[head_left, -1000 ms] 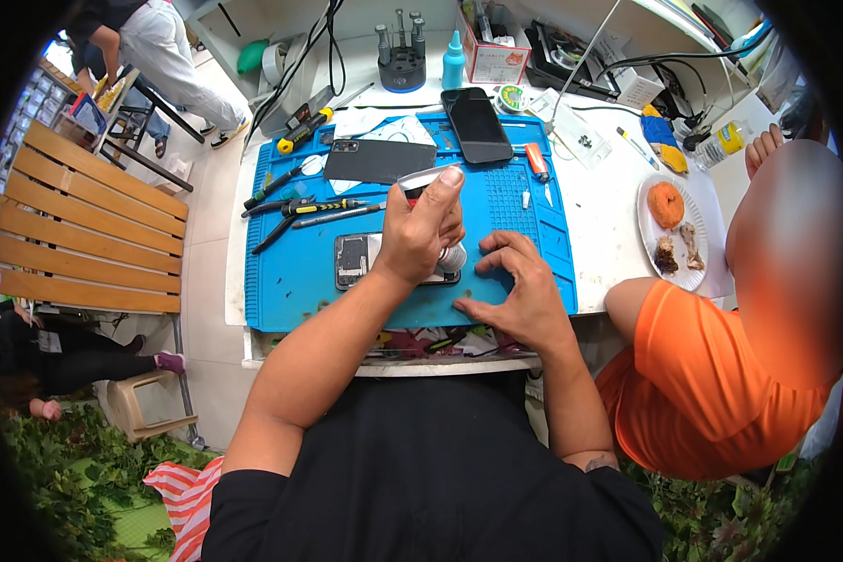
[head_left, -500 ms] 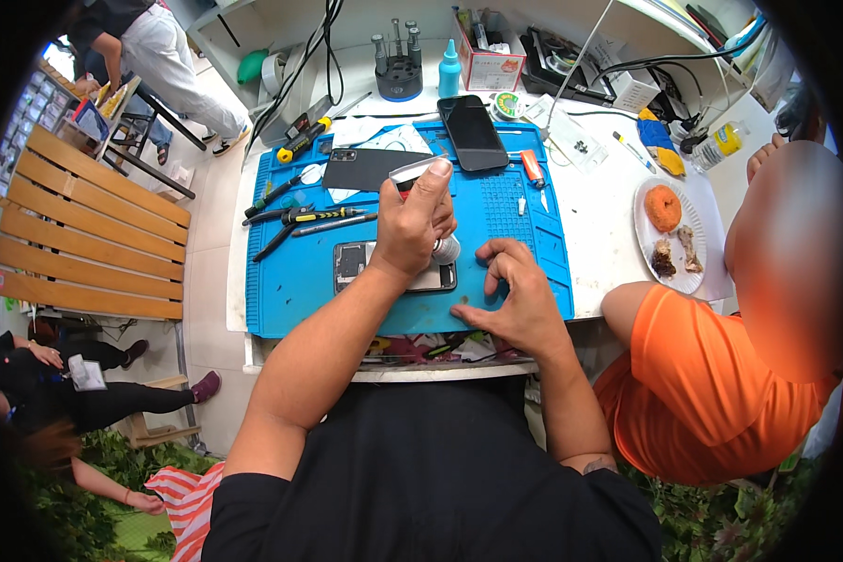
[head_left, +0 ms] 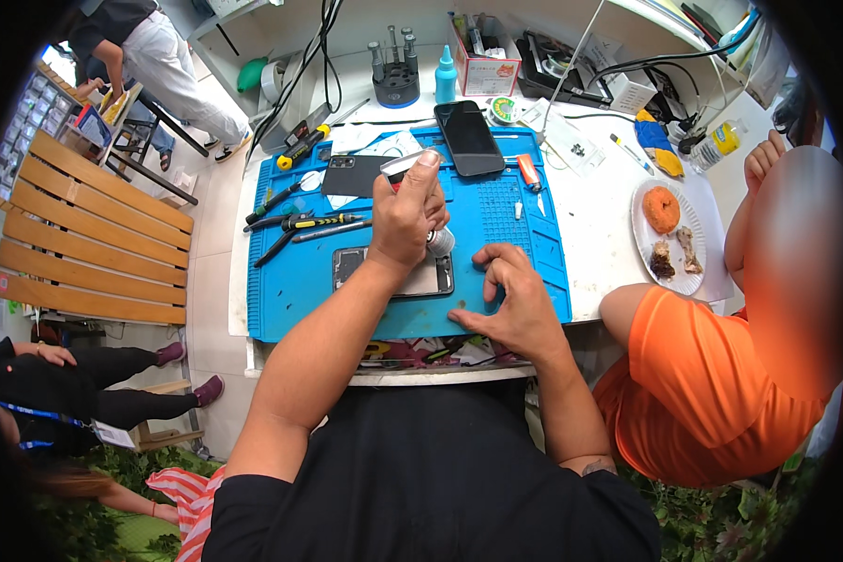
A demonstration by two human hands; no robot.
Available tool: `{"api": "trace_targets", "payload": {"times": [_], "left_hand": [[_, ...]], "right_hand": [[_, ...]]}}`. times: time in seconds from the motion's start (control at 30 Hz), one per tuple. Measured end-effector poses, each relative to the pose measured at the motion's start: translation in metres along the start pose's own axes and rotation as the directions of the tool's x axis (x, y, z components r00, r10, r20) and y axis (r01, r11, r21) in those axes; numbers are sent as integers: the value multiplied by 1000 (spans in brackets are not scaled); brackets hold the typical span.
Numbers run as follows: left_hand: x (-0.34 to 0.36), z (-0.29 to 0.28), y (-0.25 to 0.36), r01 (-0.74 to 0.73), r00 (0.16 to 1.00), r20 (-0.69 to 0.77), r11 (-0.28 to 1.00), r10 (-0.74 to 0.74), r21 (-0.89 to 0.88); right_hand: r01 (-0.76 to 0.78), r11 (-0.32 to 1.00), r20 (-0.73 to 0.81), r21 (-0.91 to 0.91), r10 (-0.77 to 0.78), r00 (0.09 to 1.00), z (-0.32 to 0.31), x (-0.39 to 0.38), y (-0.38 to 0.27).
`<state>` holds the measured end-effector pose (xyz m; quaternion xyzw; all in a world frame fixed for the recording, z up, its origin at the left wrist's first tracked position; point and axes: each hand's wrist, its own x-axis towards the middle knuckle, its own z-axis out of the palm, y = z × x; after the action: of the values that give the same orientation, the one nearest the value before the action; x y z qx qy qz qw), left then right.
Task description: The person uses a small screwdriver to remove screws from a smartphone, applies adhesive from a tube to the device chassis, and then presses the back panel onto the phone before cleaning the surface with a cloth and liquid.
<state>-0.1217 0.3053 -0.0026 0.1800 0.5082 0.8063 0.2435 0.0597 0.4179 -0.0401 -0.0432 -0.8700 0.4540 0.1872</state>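
Note:
My left hand (head_left: pixel 409 214) is wrapped round a tool with a whitish cylindrical lower end (head_left: pixel 440 243) and a flat, pale upper part; the thumb lies on top, and the fist hides the middle. Right beneath lies an opened phone body (head_left: pixel 348 266), dark-framed with a pale plate, partly covered by my left wrist. Its contact with the tool I cannot make out. My right hand (head_left: pixel 508 298) rests open on the blue mat (head_left: pixel 393 322) beside the phone's right end, fingers curled and thumb apart, holding nothing.
Pliers (head_left: pixel 295 223), a yellow-black screwdriver (head_left: pixel 302 148), a dark phone back (head_left: pixel 354 176) and a black phone (head_left: pixel 468 138) lie around the mat. Behind stand a blue bottle (head_left: pixel 446 77) and screwdriver holder (head_left: pixel 397 86). At right are a paper plate (head_left: pixel 643 229) with food and a person in orange (head_left: pixel 693 384).
My left hand and its tool have shifted very slightly left; my right hand stays almost still. The neighbour's hand at right has risen a little, and the seated person at left has moved.

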Motion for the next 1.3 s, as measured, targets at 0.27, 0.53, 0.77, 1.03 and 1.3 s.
{"api": "trace_targets", "payload": {"times": [0.27,0.53,0.77,1.03,1.3], "left_hand": [[9,1,0,-14,1000,-13,1000,14,0],[18,-1,-2,-25,999,-46,1000,25,7],[18,-5,1,-8,996,-87,996,-1,-94],[17,-21,29,-37,986,-163,932,-23,-359],[11,-28,18,-29,971,-230,932,-59,-363]], "right_hand": [[15,1000,-6,-12,-15,1000,0,-1,2],[4,1000,5,12,-4,1000,-1,0,-1],[-13,1000,11,8,13,1000,-1,0,-2],[8,1000,5,-11,-8,1000,-1,1,-2],[-4,1000,2,-29,4,1000,1,1,-4]]}}
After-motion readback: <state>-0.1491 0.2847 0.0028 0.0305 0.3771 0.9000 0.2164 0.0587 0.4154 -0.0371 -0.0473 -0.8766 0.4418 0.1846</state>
